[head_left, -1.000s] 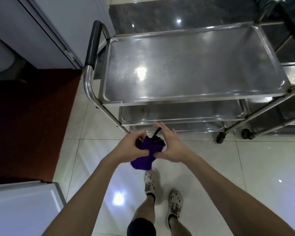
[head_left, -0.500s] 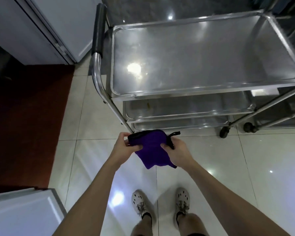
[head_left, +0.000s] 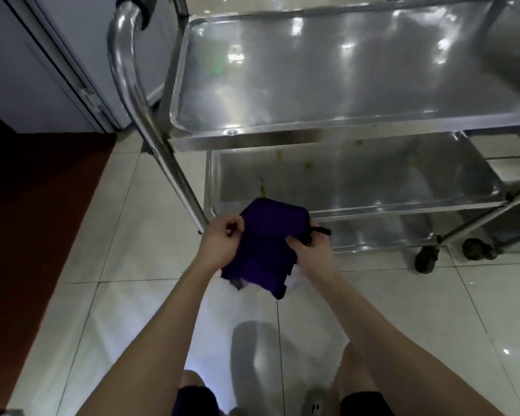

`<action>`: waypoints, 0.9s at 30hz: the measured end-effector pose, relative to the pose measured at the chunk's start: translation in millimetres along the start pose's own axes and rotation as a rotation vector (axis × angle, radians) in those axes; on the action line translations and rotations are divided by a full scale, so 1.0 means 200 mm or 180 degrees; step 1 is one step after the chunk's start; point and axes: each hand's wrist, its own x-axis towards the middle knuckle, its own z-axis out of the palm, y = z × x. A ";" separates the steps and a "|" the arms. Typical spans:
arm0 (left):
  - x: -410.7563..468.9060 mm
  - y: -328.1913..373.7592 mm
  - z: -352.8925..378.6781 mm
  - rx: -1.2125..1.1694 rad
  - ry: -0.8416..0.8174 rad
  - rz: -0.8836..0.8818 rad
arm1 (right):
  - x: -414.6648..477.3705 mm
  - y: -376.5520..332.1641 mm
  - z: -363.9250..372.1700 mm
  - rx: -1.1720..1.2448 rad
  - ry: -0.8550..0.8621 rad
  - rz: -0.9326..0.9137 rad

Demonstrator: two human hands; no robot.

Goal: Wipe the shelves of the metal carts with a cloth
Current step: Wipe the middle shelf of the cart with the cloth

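1. Change: 1 s ago the cloth point(head_left: 267, 235) was a bunched wad between both hands. Now it's a flat folded pad, and the view sits lower and much closer to the cart point(head_left: 123, 64).
2. Meaning: prep looks done, wiping not started. No shelf wiped yet, as far as I can tell.
3. Grip: left hand point(head_left: 219, 244) has its fingers curled on the pad's left edge. Right hand point(head_left: 311, 253) pinches the right edge beside the black loop point(head_left: 320, 231).
4. Cloth sits between the 2 hands. Its top edge reaches past the fingertips, over the middle shelf point(head_left: 357, 175) front-left corner. Contact unclear.
5. Yellowish spots point(head_left: 263, 189) lie just beyond the grip. Top shelf point(head_left: 342, 70) is well above it.
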 end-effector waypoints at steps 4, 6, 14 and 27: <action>0.36 0.05 0.05 0.0406 0.0385 0.0905 | 0.30 0.07 0.11 0.0472 0.0546 -0.0081; 0.39 -0.07 0.13 0.0539 0.0613 0.1101 | 0.40 0.18 0.13 -0.0317 0.0288 0.0014; 0.29 -0.76 0.24 -0.0066 0.3199 0.0903 | 0.69 0.53 -0.05 -0.2774 0.1670 -0.2291; 0.44 -0.79 0.11 -0.0524 0.2302 0.0895 | 0.70 0.56 -0.05 -0.3861 0.1075 -0.1789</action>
